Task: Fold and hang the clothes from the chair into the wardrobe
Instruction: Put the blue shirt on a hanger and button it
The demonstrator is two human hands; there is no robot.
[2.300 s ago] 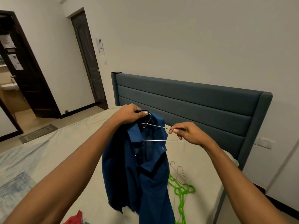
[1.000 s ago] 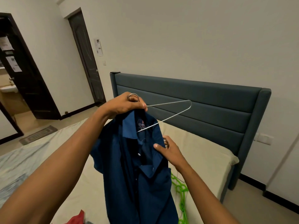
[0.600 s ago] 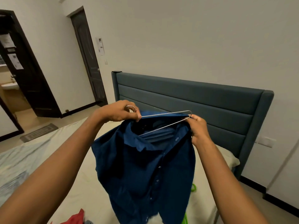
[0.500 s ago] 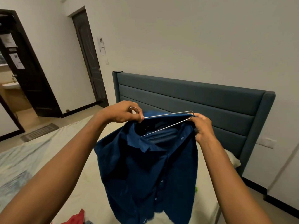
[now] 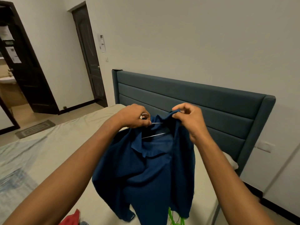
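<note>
Midway, the left hand [image 5: 133, 116] is gripping the wire hanger [image 5: 153, 135]'s hook while the right hand [image 5: 186, 118], at three o'clock, is pinching the blue shirt [image 5: 146, 172]'s collar; wardrobe hanging remains.

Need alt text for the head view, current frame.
Two hands fit a blue shirt onto a wire hanger above a bed: the left hand grips the hook, the right hand pinches the collar. Green hangers lie below.

Wire hanger [image 5: 154, 135] mostly inside shirt [image 5: 146, 172]
</note>
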